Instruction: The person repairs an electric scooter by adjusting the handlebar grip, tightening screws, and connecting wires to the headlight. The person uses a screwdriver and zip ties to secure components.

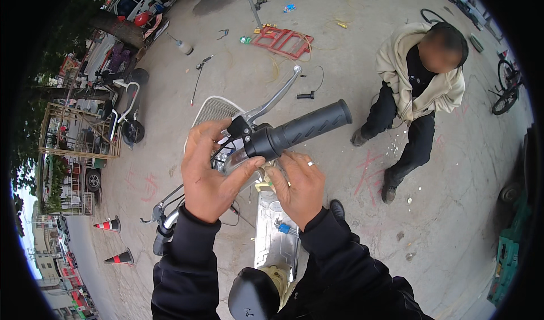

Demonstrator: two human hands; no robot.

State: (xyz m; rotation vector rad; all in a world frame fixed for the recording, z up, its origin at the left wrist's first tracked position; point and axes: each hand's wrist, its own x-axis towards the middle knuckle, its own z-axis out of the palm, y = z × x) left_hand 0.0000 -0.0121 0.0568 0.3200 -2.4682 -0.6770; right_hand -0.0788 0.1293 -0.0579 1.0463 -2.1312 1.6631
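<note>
A black rubber throttle grip point(314, 128) sits on the end of an electric scooter's handlebar, pointing up and to the right. Inboard of it are a black brake lever bracket point(240, 128) and a silver brake lever point(279, 95). My left hand point(208, 170) wraps the bracket from the left, its fingers behind and its thumb pressed below the grip's collar. Beneath that collar my right hand point(297, 187) is closed, thumb and forefinger pinched together. Whatever lies between those fingertips is hidden. Black cables hang beside the left fingers.
Below the bar are a silver footboard point(269, 240), a blue-handled tool point(287, 228) and a black seat point(252, 294). A wire basket point(211, 109) is ahead. A person point(422, 87) sits at right. A loose grip point(306, 95) and red metal frame point(281, 41) lie on the ground.
</note>
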